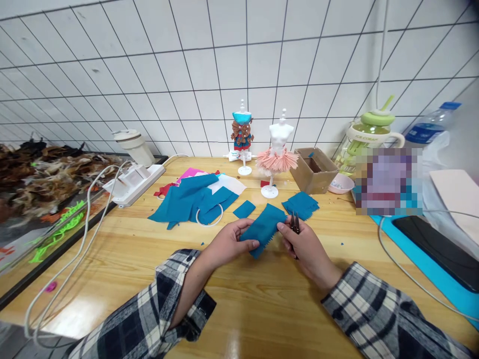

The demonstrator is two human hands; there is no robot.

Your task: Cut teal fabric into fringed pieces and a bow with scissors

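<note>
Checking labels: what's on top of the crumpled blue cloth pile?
A thin white ring lies partly on the crumpled blue cloth pile; what's beneath the pile's middle is covered.

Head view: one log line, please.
left hand: holds teal cloth; right hand: pinches its edge, holds dark snips; beyond: teal patches

Cloth piece (264,227) between left hand (232,244) at 8 o'clock and right hand (306,244) at 4, snips (295,225) in right hand, cloth stack (301,205) at 2, cardboard box (320,178) behind at 1, nearer dress form (280,134) at 12, cloth heap (187,199) at 10, power strip (144,187) beyond.
</note>
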